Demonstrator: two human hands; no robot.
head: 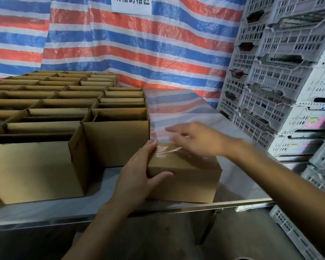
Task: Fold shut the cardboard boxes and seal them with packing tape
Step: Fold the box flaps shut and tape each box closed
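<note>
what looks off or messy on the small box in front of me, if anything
The clear tape on top of the small box looks wrinkled and bunched near the left hand gripping its end, not lying flat. The right hand is blurred over the rest, so how far the creases run is unclear.

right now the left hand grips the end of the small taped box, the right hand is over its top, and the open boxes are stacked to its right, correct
Not quite. The head view shows the open boxes stacked to the left of the small box; grey crates are on its right. The left hand does grip its end, and the right hand is over its top.
</note>
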